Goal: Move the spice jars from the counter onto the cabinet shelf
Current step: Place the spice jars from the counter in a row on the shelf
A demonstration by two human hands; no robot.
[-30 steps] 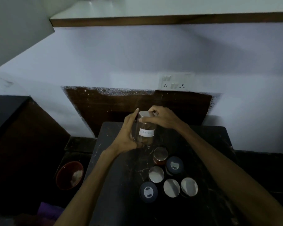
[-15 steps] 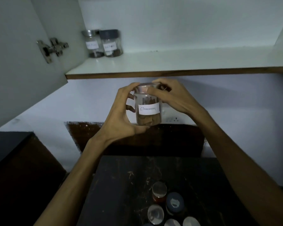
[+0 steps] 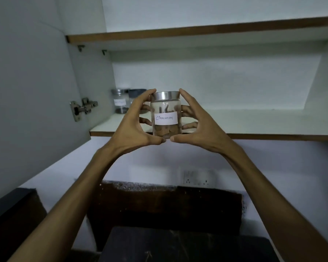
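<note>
White walls and a dim light fill this kitchen corner, and an open cabinet (image 3: 216,82) hangs on the wall with its door (image 3: 32,91) swung to the left. On the door a metal hinge (image 3: 83,108) is visible. Inside the cabinet the lower shelf (image 3: 254,123) is white with a brown front edge, and a second shelf (image 3: 197,29) is above it.

A person holds a glass jar (image 3: 166,114) with both hands in front of the lower shelf, about at the level of its edge. The jar is upright, has a silver lid, and a white label reads "Cinnamon". Brown pieces lie in its bottom part. The left hand (image 3: 138,125) curls around the left side of the jar, with the index finger up at the lid and the thumb under the base. The right hand (image 3: 199,125) grips the right side in the same way, and the two thumbs almost meet below the jar.

At the back left of the lower shelf stand two other jars: one with a silver lid (image 3: 119,101) and a white label, and just beside it one with a dark lid (image 3: 136,93), partly hidden behind the left hand.

Below, on the wall, a socket plate (image 3: 197,178) is seen, and under it a dark counter (image 3: 178,244).
</note>
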